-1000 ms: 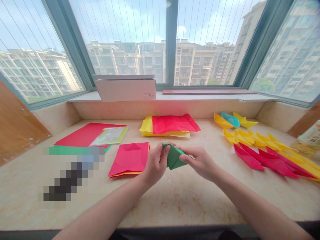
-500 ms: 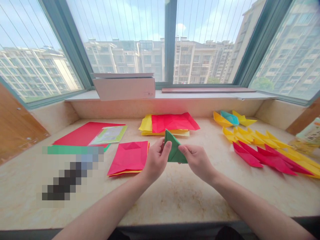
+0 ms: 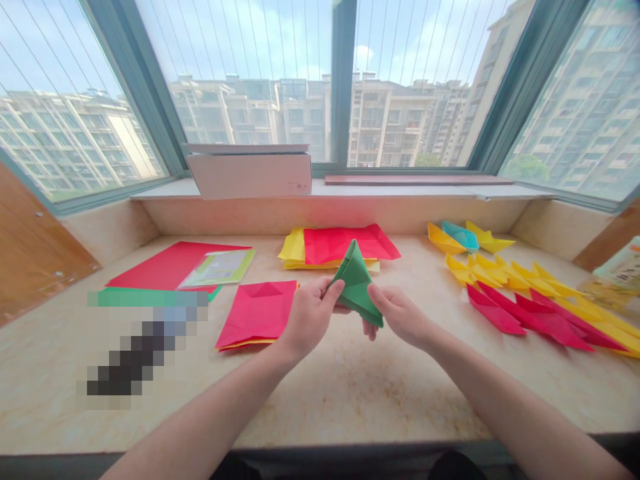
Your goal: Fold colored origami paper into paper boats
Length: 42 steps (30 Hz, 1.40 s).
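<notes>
A folded piece of green paper [image 3: 356,285] is held above the counter, its narrow tip pointing up and its layers partly spread. My left hand [image 3: 316,308] grips its left side, thumb on the front face and fingers behind. My right hand [image 3: 397,310] pinches the right side near the lower corner, with some fingertips showing beneath the paper. Left of my left hand lies a stack of creased red and yellow paper squares [image 3: 260,313]. Behind the green paper, creased red sheets [image 3: 345,245] rest on yellow ones [image 3: 293,250].
Red folded paper boats [image 3: 545,320] and yellow ones [image 3: 490,270] stand in rows at right, with a blue boat [image 3: 460,235] behind. At left are a red sheet [image 3: 155,267], a clear packet [image 3: 217,268] and a pixelated area. A white box [image 3: 250,175] sits on the sill.
The green paper has turned and tilted between my hands, its tip moving up and right. Its layers look more spread, and right-hand fingertips now show below it.
</notes>
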{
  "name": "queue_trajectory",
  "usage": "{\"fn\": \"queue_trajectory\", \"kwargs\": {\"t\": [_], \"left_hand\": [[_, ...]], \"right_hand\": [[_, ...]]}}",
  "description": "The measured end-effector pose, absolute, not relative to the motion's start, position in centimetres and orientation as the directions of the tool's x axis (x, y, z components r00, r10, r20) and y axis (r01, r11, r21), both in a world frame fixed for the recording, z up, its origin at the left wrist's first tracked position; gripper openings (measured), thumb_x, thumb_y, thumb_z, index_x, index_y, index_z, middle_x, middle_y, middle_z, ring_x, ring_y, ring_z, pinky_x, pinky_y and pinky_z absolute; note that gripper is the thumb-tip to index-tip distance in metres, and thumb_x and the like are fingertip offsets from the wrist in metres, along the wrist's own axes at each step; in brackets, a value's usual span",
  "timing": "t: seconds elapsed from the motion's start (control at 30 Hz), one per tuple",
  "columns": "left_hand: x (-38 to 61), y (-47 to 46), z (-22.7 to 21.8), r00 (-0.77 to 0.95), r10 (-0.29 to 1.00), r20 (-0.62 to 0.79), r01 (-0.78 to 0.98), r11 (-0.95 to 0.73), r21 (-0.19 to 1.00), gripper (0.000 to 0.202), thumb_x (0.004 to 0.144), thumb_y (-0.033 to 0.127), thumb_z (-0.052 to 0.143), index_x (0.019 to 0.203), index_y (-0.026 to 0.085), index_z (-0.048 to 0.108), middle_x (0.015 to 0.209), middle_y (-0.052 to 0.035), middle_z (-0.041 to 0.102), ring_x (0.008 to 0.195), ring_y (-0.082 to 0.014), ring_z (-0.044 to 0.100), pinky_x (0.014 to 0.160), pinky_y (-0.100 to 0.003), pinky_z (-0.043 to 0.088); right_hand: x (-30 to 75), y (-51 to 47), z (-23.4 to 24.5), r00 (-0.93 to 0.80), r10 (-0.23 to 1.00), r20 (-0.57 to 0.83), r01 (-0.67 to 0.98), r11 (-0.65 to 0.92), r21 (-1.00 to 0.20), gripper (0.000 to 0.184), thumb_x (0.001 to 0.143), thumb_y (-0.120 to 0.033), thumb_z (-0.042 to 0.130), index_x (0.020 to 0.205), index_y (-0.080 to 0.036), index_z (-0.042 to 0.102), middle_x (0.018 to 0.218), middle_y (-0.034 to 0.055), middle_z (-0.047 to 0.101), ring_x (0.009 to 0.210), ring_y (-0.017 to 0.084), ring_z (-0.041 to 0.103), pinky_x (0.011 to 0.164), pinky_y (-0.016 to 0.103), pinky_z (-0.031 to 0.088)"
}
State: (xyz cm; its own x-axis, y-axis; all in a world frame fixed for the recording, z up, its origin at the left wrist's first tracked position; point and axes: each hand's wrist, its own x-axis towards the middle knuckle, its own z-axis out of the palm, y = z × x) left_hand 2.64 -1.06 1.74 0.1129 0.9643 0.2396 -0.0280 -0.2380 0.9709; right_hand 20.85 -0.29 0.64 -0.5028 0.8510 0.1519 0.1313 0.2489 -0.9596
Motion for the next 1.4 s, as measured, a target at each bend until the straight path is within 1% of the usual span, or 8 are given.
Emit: {"fn": "queue_trajectory", "kwargs": {"t": [0.3,0.43,0.57,0.73,0.9,1.0,1.13,1.4], "left_hand": [[2.7,-1.1,1.6,0.128,0.967,0.220,-0.093,-0.210,0.973,0.032,0.088,0.042,0.063,0.089,0.011,0.069,0.083,-0.0077,0.076,0.068,-0.0197,0.073,0.060,-0.028,0.063],[2.5,-0.8,1.7,0.112,0.970,0.218,-0.092,-0.208,0.974,0.031,0.088,0.041,0.064,0.086,0.010,0.067,0.078,-0.0073,0.075,0.063,-0.0187,0.072,0.056,-0.026,0.062],[2.2,-0.5,1.9,0.064,0.974,0.217,-0.096,-0.210,0.973,0.032,0.087,0.042,0.064,0.084,0.011,0.065,0.071,-0.0055,0.073,0.057,-0.0175,0.070,0.056,-0.026,0.061],[2.0,-0.3,1.8,0.039,0.971,0.235,-0.075,-0.232,0.970,0.033,0.085,0.044,0.066,0.083,0.011,0.067,0.071,-0.0054,0.073,0.061,-0.0180,0.070,0.057,-0.027,0.061],[1.7,-0.1,1.8,0.066,0.957,0.282,-0.015,-0.281,0.959,0.033,0.086,0.044,0.065,0.083,0.012,0.069,0.070,-0.0052,0.072,0.057,-0.0166,0.068,0.053,-0.024,0.057],[1.7,-0.4,1.9,0.212,0.937,0.278,0.052,-0.295,0.954,0.033,0.089,0.044,0.061,0.086,0.013,0.070,0.071,-0.0057,0.073,0.056,-0.0163,0.068,0.053,-0.024,0.056],[2.1,-1.0,1.7,0.401,0.887,0.230,0.137,-0.307,0.942,0.035,0.093,0.043,0.055,0.086,0.013,0.071,0.073,-0.0073,0.073,0.057,-0.0168,0.069,0.054,-0.025,0.055],[2.1,-0.8,1.5,0.397,0.890,0.222,0.160,-0.305,0.939,0.039,0.093,0.045,0.053,0.079,0.012,0.068,0.066,-0.0070,0.072,0.052,-0.0159,0.067,0.048,-0.022,0.052]], "right_hand": [[20.5,0.1,0.0,-0.449,0.884,0.127,0.134,0.207,-0.969,0.065,0.088,-0.071,0.047,0.058,-0.015,0.063,0.049,0.0053,0.065,0.042,0.014,0.060,0.045,0.024,0.043],[20.8,-0.1,0.2,-0.516,0.851,0.097,0.111,0.178,-0.978,0.076,0.090,-0.074,0.034,0.060,-0.013,0.067,0.056,0.0088,0.069,0.046,0.015,0.063,0.051,0.026,0.048],[21.3,-0.3,0.8,-0.644,0.764,0.034,0.093,0.123,-0.988,0.069,0.091,-0.070,0.041,0.071,-0.011,0.073,0.070,0.0105,0.075,0.058,0.016,0.070,0.062,0.028,0.053],[20.8,-0.2,0.2,-0.569,0.822,-0.001,0.078,0.052,-0.996,0.058,0.085,-0.067,0.055,0.086,-0.011,0.071,0.072,0.0096,0.076,0.058,0.018,0.071,0.059,0.028,0.055],[20.7,-0.1,-0.2,-0.542,0.839,0.045,0.147,0.147,-0.978,0.065,0.087,-0.072,0.045,0.074,-0.013,0.069,0.065,0.0088,0.074,0.054,0.017,0.069,0.055,0.027,0.052],[21.4,0.1,0.2,-0.511,0.843,0.165,0.130,0.266,-0.955,0.076,0.090,-0.076,0.031,0.065,-0.014,0.067,0.061,0.0081,0.071,0.052,0.015,0.064,0.052,0.026,0.049],[22.0,0.3,0.2,-0.467,0.857,0.219,0.155,0.323,-0.934,0.068,0.092,-0.070,0.037,0.060,-0.016,0.062,0.051,0.0036,0.063,0.045,0.013,0.057,0.043,0.023,0.043],[20.9,0.5,-0.6,-0.331,0.905,0.269,0.143,0.329,-0.933,0.070,0.092,-0.071,0.034,0.052,-0.018,0.054,0.046,0.0021,0.056,0.043,0.013,0.053,0.040,0.024,0.040]]}}
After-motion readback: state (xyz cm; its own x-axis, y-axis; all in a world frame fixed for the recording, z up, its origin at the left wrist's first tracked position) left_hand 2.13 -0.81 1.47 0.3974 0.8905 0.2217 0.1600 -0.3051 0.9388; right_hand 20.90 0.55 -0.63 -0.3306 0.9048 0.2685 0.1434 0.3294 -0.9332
